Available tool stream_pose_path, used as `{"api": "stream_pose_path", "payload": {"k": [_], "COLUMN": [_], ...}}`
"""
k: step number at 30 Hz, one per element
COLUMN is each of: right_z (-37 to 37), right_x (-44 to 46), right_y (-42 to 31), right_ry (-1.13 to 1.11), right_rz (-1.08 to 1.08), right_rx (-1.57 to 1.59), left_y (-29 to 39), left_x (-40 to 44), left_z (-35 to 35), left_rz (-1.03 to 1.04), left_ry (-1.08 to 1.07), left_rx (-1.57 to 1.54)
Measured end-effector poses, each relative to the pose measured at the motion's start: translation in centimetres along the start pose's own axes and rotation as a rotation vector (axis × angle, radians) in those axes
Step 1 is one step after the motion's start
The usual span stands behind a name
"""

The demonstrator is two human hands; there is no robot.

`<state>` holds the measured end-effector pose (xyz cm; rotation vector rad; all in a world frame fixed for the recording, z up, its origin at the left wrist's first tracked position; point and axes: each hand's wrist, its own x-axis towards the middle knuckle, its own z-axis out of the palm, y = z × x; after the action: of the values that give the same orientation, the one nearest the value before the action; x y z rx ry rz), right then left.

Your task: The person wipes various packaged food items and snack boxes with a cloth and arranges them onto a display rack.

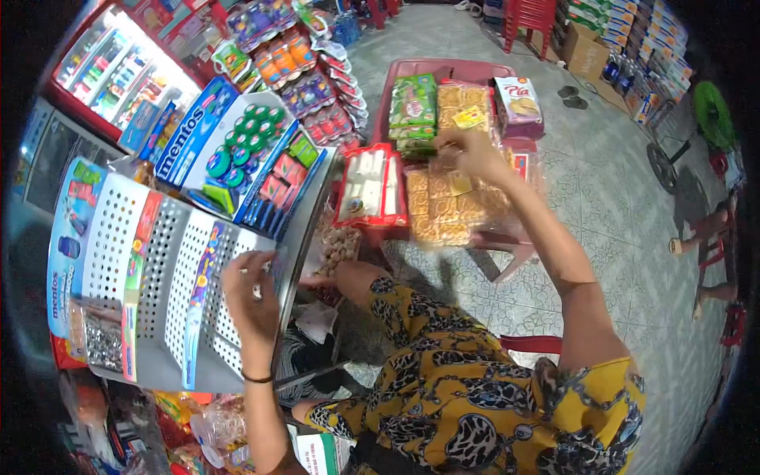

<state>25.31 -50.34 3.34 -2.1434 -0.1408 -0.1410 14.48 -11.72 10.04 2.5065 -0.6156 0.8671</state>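
My left hand is raised in front of the perforated Mentos display rack, its fingers curled. A small pale spot shows between the fingers, too small to name. Over the low red table my right hand hangs with bent fingers, slightly blurred; what is in them, if anything, I cannot make out. Beneath and beside it lie clear packs of square biscuits, one with a yellow label. Green packets are stacked to its left, and a white and purple Pía box stands to its right.
A red-edged pack of white pieces lies on the red table's left side. A Mentos stand with green-capped bottles is on the counter. Hanging snack packs and a lit fridge are behind. A green fan stands right.
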Motion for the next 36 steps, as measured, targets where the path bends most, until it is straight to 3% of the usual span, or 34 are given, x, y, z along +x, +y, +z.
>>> {"api": "stream_pose_path", "payload": {"k": [1,2,3,4,6,7,8,10,11,14,16,18,20,22,24,25,28,30,32,34,35,36], "right_z": [-2.7,-3.7,-4.8,-5.7,-6.4,-6.4,-6.4,-5.8,-5.3,-4.9,-4.5,-4.2,-4.8,-4.5,-4.1,-4.5,-6.9,-9.0,-10.4,-10.7,-10.6,-10.2], "right_x": [0.2,1.2,2.0,2.7,3.9,4.0,4.1,4.0,3.6,4.7,5.2,6.3,6.7,6.6,7.5,7.5,5.9,3.8,0.7,-1.0,-2.5,-4.5], "right_y": [1.0,5.2,8.2,10.7,12.7,12.6,12.3,11.3,10.4,8.7,8.4,9.5,9.5,8.5,9.4,10.0,7.5,6.8,6.0,9.8,8.4,6.6], "right_ry": [0.139,0.389,0.466,0.543,0.5,0.443,0.337,0.33,0.47,0.395,0.432,0.481,0.285,0.298,0.45,0.39,0.368,0.298,0.265,0.259,0.159,0.054], "right_rz": [0.063,0.132,0.171,0.209,0.329,0.372,0.419,0.348,0.258,0.406,0.437,0.453,0.421,0.424,0.356,0.268,0.289,0.273,0.303,0.314,0.361,0.408], "right_rx": [-0.152,-0.178,-0.118,-0.055,-0.014,0.056,0.115,-0.055,-0.085,-0.37,-0.328,-0.316,-0.252,-0.308,-0.23,-0.025,0.313,0.831,0.894,0.764,0.814,0.864], "left_y": [1.5,1.7,3.4,2.6,5.1,3.8,3.7,4.7,5.3,5.8,4.9,5.7,6.1,5.8,6.6,6.9,7.9,8.0,8.4,9.1,10.1,10.4], "left_x": [0.8,1.2,2.0,2.2,3.7,3.7,4.0,4.7,5.2,5.4,4.7,3.9,2.9,1.6,1.4,1.4,1.8,1.7,1.9,3.1,4.2,4.2], "left_z": [1.2,3.0,4.2,6.5,9.0,11.5,13.3,16.1,16.9,19.2,21.5,22.0,23.0,24.7,25.4,25.8,26.2,27.2,27.4,26.1,25.7,26.4], "left_rz": [-0.093,-0.073,-0.171,-0.049,-0.241,-0.01,-0.003,-0.24,-0.24,-0.32,-0.357,-0.393,-0.429,-0.464,-0.48,-0.493,-0.571,-0.52,-0.467,-0.732,-0.926,-0.929], "left_ry": [-0.13,-0.203,-0.271,-0.357,-0.497,-0.481,-0.486,-0.621,-0.628,-0.703,-0.839,-0.846,-0.848,-0.756,-0.715,-0.676,-0.733,-0.671,-0.609,-0.716,-0.826,-0.821], "left_rx": [-0.116,-0.164,-0.351,-0.273,-0.395,-0.318,-0.314,-0.582,-0.576,-0.638,-0.631,-0.647,-0.665,-0.701,-0.72,-0.738,-0.758,-0.725,-0.697,-0.993,-0.971,-0.977]}}
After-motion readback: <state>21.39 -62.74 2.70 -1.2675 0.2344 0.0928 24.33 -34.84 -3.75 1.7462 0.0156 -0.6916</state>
